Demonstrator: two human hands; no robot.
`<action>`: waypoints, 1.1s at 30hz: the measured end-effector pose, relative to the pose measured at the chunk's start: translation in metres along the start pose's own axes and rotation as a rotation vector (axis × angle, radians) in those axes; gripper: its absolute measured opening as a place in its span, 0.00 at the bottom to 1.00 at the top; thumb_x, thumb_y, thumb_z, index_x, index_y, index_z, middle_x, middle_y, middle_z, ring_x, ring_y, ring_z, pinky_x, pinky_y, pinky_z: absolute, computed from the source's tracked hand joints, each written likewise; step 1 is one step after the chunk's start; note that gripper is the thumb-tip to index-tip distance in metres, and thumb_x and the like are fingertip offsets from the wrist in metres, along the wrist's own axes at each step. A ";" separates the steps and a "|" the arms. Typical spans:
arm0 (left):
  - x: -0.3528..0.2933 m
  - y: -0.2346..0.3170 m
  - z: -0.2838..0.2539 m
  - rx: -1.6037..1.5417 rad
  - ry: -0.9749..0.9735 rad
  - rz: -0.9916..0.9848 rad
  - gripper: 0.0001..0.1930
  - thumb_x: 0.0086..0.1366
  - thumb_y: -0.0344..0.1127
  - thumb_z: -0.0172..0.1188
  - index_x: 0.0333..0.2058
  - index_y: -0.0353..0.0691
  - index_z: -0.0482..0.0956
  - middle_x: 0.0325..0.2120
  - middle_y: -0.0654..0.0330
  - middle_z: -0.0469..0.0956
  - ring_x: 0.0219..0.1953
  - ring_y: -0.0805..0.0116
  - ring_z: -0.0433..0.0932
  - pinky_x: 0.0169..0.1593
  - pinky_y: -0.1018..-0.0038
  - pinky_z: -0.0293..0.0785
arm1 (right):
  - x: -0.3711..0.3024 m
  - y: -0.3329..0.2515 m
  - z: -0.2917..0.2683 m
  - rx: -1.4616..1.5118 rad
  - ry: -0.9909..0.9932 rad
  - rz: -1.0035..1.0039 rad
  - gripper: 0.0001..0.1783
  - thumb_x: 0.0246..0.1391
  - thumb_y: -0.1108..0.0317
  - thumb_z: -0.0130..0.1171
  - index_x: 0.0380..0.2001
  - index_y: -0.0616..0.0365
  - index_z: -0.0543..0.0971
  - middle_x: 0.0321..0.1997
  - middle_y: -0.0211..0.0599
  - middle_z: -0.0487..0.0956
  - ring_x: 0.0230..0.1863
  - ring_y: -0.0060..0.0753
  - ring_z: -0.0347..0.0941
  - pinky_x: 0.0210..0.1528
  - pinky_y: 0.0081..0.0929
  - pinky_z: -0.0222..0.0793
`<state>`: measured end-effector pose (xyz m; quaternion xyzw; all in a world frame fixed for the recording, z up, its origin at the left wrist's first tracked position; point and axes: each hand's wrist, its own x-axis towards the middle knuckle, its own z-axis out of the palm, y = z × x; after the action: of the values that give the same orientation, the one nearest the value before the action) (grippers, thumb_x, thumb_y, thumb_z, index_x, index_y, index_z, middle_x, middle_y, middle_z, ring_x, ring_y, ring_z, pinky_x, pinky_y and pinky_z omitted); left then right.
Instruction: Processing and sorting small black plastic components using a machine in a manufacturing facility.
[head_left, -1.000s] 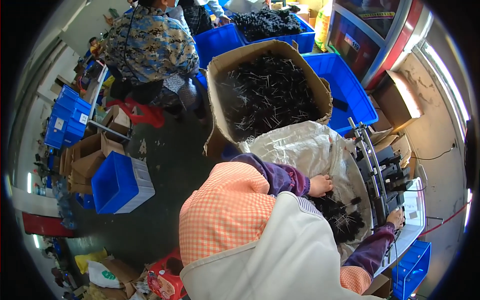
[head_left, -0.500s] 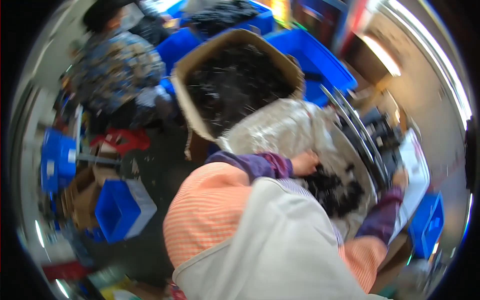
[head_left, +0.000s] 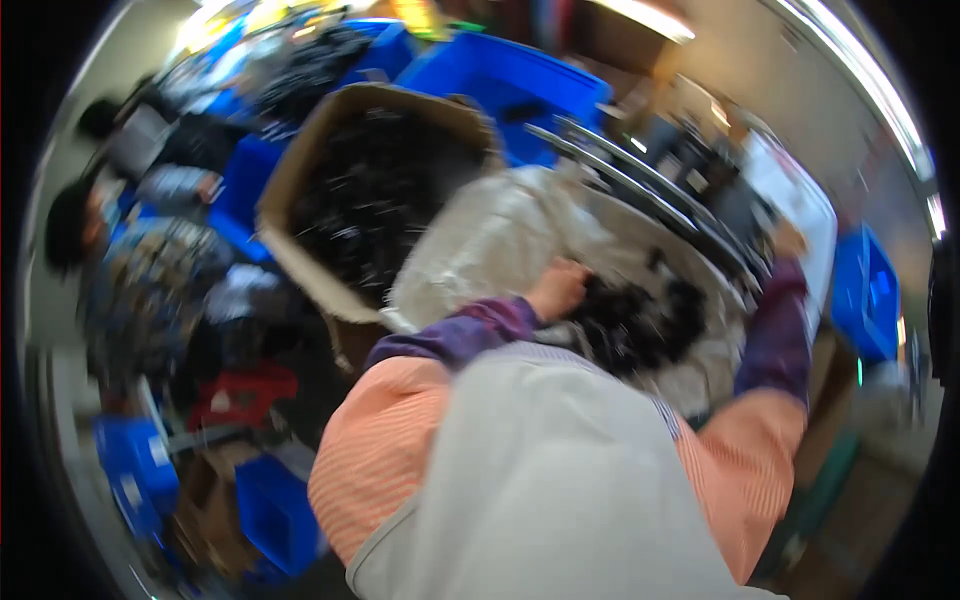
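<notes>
My left hand [head_left: 560, 290] is closed, its fingers curled at the inner side of a pale, translucent plastic sack [head_left: 470, 245]. What it holds, if anything, is hidden. Beside its fingers lies a loose heap of small black pieces [head_left: 640, 325] on the sack's pale lining; blur hides their exact kind. Farther to the right, my right hand [head_left: 788, 240] is at the near edge of a white panel [head_left: 815, 215], close to a dark machine part with metal rails [head_left: 640, 180]. Its fingers are smeared by motion.
A large cardboard box [head_left: 285, 225] full of black pieces stands beyond the sack. Blue bins [head_left: 560, 85] sit behind it, with another blue bin [head_left: 865, 290] at the right. People in patterned and dark clothing [head_left: 150, 270] are at the left, above a red stool-like object [head_left: 240, 395].
The view has swung to the right, so the box, sack and people appear farther left. My right hand has shifted farther forward along the white panel; my left remains by the black pieces.
</notes>
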<state>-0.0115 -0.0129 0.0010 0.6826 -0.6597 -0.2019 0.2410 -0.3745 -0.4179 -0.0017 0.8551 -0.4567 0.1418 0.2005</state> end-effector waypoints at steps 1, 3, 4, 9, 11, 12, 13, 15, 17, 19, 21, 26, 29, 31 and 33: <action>0.014 0.002 0.022 0.020 0.023 0.128 0.16 0.51 0.30 0.52 0.41 0.38 0.74 0.37 0.50 0.75 0.41 0.50 0.71 0.47 0.62 0.67 | -0.036 0.112 0.018 -0.024 0.066 -0.036 0.17 0.45 0.53 0.53 0.37 0.49 0.77 0.26 0.40 0.79 0.27 0.44 0.76 0.27 0.41 0.71; 0.027 0.010 0.027 0.030 -0.013 0.182 0.16 0.50 0.28 0.51 0.40 0.39 0.74 0.34 0.51 0.75 0.40 0.53 0.72 0.47 0.64 0.66 | -0.056 0.166 0.021 -0.257 -0.205 0.584 0.27 0.47 0.47 0.53 0.44 0.55 0.74 0.22 0.42 0.78 0.20 0.41 0.74 0.18 0.44 0.66; 0.015 0.002 0.024 -0.003 0.019 0.122 0.16 0.51 0.28 0.51 0.41 0.40 0.74 0.35 0.53 0.74 0.39 0.54 0.72 0.46 0.66 0.66 | -0.053 0.123 0.022 -0.153 0.043 0.269 0.31 0.50 0.47 0.51 0.51 0.58 0.70 0.38 0.51 0.78 0.33 0.49 0.76 0.32 0.47 0.70; -0.008 -0.002 0.013 0.028 0.128 0.108 0.17 0.53 0.30 0.53 0.44 0.41 0.71 0.35 0.55 0.71 0.40 0.55 0.68 0.46 0.66 0.65 | -0.048 -0.011 -0.076 0.176 -0.129 0.372 0.26 0.54 0.64 0.52 0.55 0.63 0.66 0.56 0.52 0.68 0.59 0.49 0.61 0.59 0.37 0.57; -0.004 0.000 0.009 -0.032 0.200 0.147 0.14 0.54 0.30 0.53 0.42 0.42 0.72 0.35 0.56 0.71 0.39 0.53 0.67 0.46 0.66 0.66 | -0.058 -0.038 -0.096 0.328 -0.035 0.233 0.22 0.53 0.68 0.53 0.51 0.65 0.69 0.55 0.52 0.69 0.57 0.49 0.63 0.59 0.35 0.57; -0.002 0.000 0.009 -0.026 0.198 0.156 0.14 0.54 0.30 0.53 0.42 0.42 0.72 0.35 0.56 0.71 0.39 0.53 0.67 0.46 0.66 0.66 | -0.057 -0.071 -0.124 0.424 -0.015 0.219 0.21 0.51 0.72 0.54 0.49 0.66 0.71 0.55 0.51 0.69 0.57 0.48 0.63 0.60 0.34 0.56; -0.001 0.002 0.008 -0.044 0.190 0.151 0.15 0.54 0.29 0.53 0.42 0.41 0.72 0.36 0.56 0.71 0.40 0.54 0.67 0.47 0.66 0.65 | -0.057 -0.092 -0.145 0.546 -0.050 0.247 0.20 0.52 0.72 0.53 0.49 0.66 0.71 0.54 0.50 0.70 0.57 0.47 0.63 0.59 0.33 0.57; 0.004 0.005 0.001 -0.077 0.154 0.150 0.15 0.55 0.28 0.52 0.44 0.40 0.71 0.39 0.55 0.72 0.40 0.54 0.67 0.47 0.65 0.65 | -0.060 -0.118 -0.170 0.658 -0.073 0.226 0.16 0.52 0.73 0.53 0.46 0.65 0.73 0.50 0.49 0.72 0.50 0.46 0.69 0.51 0.32 0.64; 0.005 0.005 -0.009 -0.090 0.162 0.148 0.15 0.55 0.28 0.52 0.44 0.39 0.71 0.38 0.54 0.72 0.40 0.54 0.68 0.47 0.66 0.65 | -0.061 -0.141 -0.184 0.770 -0.125 0.203 0.14 0.53 0.73 0.52 0.44 0.64 0.74 0.47 0.47 0.74 0.45 0.45 0.72 0.46 0.31 0.67; 0.010 0.008 -0.023 -0.105 0.159 0.153 0.15 0.56 0.27 0.52 0.44 0.39 0.71 0.38 0.54 0.72 0.40 0.54 0.68 0.47 0.66 0.65 | -0.065 -0.166 -0.204 0.890 -0.188 0.193 0.13 0.52 0.75 0.52 0.43 0.63 0.74 0.45 0.45 0.74 0.44 0.42 0.73 0.44 0.30 0.68; 0.009 0.007 -0.040 -0.181 0.299 0.077 0.14 0.56 0.26 0.51 0.43 0.37 0.71 0.37 0.53 0.73 0.39 0.53 0.69 0.46 0.65 0.66 | -0.064 -0.200 -0.226 0.942 -0.200 0.108 0.14 0.52 0.75 0.52 0.44 0.63 0.74 0.46 0.45 0.74 0.44 0.42 0.72 0.46 0.30 0.67; 0.001 0.005 -0.067 -0.211 0.336 0.155 0.13 0.57 0.26 0.51 0.43 0.37 0.71 0.35 0.54 0.73 0.40 0.53 0.72 0.45 0.64 0.68 | -0.059 -0.274 -0.242 1.008 -0.243 -0.101 0.20 0.50 0.73 0.55 0.48 0.65 0.71 0.50 0.51 0.72 0.52 0.49 0.67 0.56 0.35 0.60; -0.009 0.016 -0.073 -0.201 0.192 0.145 0.13 0.57 0.27 0.52 0.43 0.38 0.71 0.34 0.53 0.74 0.40 0.53 0.72 0.44 0.64 0.68 | -0.067 -0.311 -0.230 0.968 -0.280 -0.200 0.24 0.49 0.70 0.56 0.51 0.66 0.69 0.51 0.54 0.71 0.53 0.52 0.66 0.55 0.38 0.60; -0.014 0.020 -0.065 -0.241 0.223 0.202 0.13 0.57 0.28 0.52 0.42 0.38 0.71 0.32 0.52 0.74 0.38 0.53 0.72 0.43 0.64 0.68 | -0.076 -0.328 -0.221 0.982 -0.378 -0.225 0.28 0.49 0.69 0.55 0.54 0.66 0.65 0.51 0.56 0.70 0.53 0.54 0.66 0.55 0.40 0.60; -0.017 0.023 -0.062 -0.257 0.236 0.184 0.12 0.58 0.28 0.52 0.42 0.38 0.71 0.32 0.52 0.73 0.38 0.52 0.72 0.42 0.64 0.68 | -0.084 -0.340 -0.216 1.092 -0.451 -0.204 0.28 0.50 0.69 0.54 0.55 0.65 0.64 0.51 0.56 0.70 0.52 0.52 0.66 0.53 0.37 0.62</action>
<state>0.0060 0.0073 0.0640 0.6020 -0.6553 -0.1803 0.4192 -0.1482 -0.0841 0.0796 0.8830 -0.2645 0.1507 -0.3572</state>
